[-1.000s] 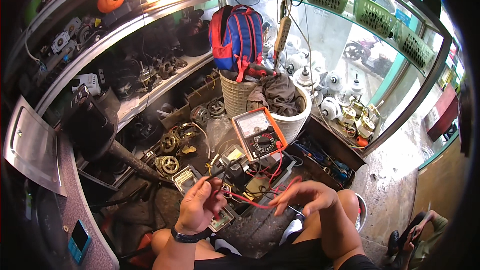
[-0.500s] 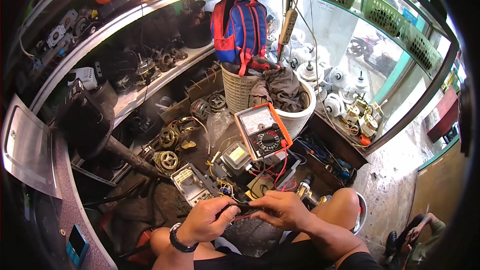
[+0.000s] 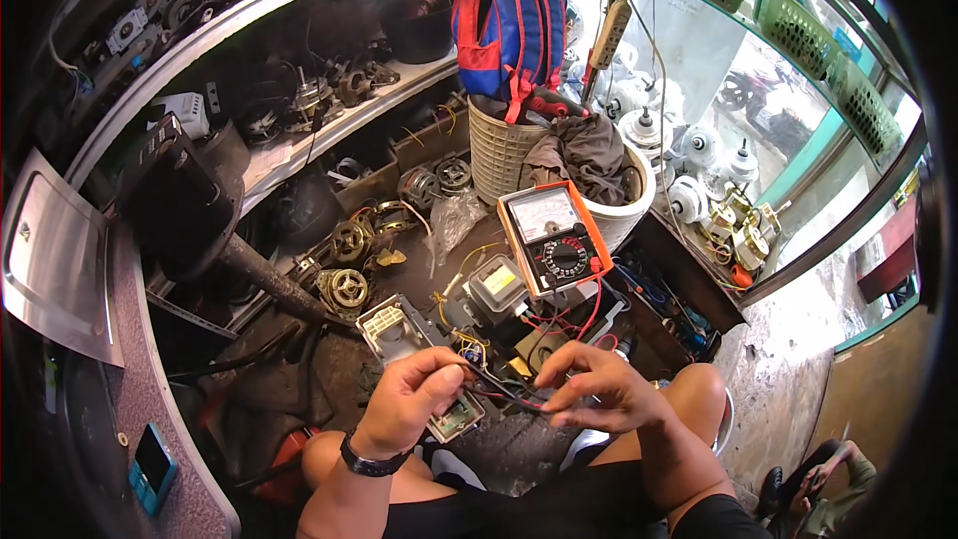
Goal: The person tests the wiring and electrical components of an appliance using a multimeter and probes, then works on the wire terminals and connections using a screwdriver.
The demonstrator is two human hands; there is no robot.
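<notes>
My left hand [image 3: 407, 401] pinches dark leads [image 3: 489, 386] that run rightward across the open parts below. My right hand [image 3: 604, 389] has its fingers curved and apart, its fingertips at the leads; whether they touch is hard to tell. Beyond my hands an orange-cased analog multimeter [image 3: 549, 225], red and black leads plugged in, rests tilted on a pile of parts. Below it lie a grey metal housing [image 3: 496, 281] with a pale label and several loose wires. An opened pale casing [image 3: 387, 324] and a green circuit board [image 3: 459, 409] are beside my left hand.
A backpack [image 3: 509, 35] tops a woven bin [image 3: 494, 165], beside a cloth-filled bin [image 3: 619, 220]. Motor parts [image 3: 349, 284] crowd the left floor and shelves [image 3: 269, 170]. A tool box [image 3: 674, 309] sits right. A phone [image 3: 152, 469] lies on the left counter. Another person [image 3: 828, 499] sits lower right.
My hands came together on the leads half a second ago; since then my right hand's fingers have parted and lifted slightly. The whole view has shifted, with the multimeter higher and further right.
</notes>
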